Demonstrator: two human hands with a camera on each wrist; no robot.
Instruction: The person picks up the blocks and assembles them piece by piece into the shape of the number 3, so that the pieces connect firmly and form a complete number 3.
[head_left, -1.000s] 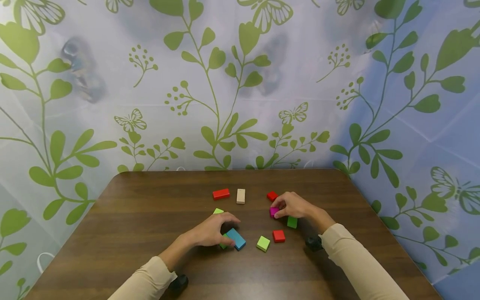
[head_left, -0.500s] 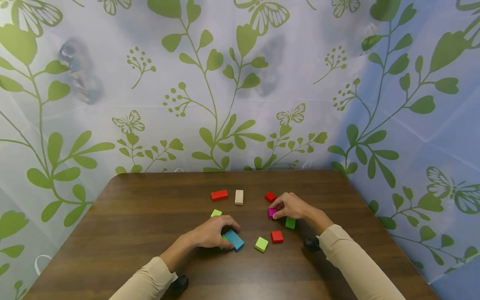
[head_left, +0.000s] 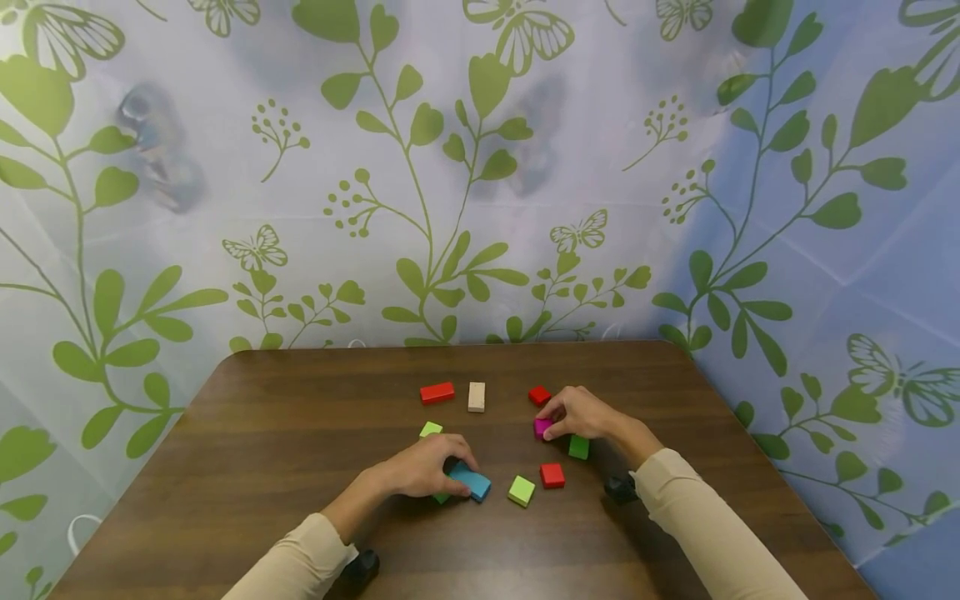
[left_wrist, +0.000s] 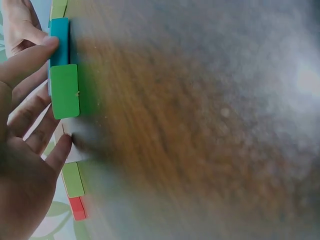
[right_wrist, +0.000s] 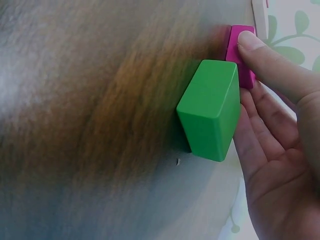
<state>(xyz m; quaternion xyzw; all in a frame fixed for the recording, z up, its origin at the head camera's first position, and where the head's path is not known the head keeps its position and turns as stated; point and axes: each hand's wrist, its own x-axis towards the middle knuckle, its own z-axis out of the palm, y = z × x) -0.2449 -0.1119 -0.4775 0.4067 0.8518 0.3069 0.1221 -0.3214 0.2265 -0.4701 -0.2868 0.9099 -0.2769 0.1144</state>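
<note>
My left hand (head_left: pixel 426 467) holds a flat blue block (head_left: pixel 472 482) on the table, its thumb against the near side and its fingers curved over the far side. Close beside the blue block is a green block (left_wrist: pixel 65 91), mostly hidden under the hand in the head view. To the right, my right hand (head_left: pixel 585 412) pinches a small magenta block (head_left: pixel 542 428) between thumb and fingers. In the right wrist view the thumb lies on the magenta block (right_wrist: pixel 240 56). Another green block (right_wrist: pixel 210 107) stands just below that hand.
On the brown wooden table (head_left: pixel 300 400) lie a long red block (head_left: pixel 437 392), a beige block (head_left: pixel 476 397), a light green block (head_left: pixel 431 429) behind the left hand, a red block (head_left: pixel 539 395) behind the right, and between the arms a light green block (head_left: pixel 521 491) and red block (head_left: pixel 552 476).
My left hand has closed on the blue block, which has turned a little so that it lies more crosswise. The right hand keeps its pinch on the magenta block. The head view has shifted slightly.
</note>
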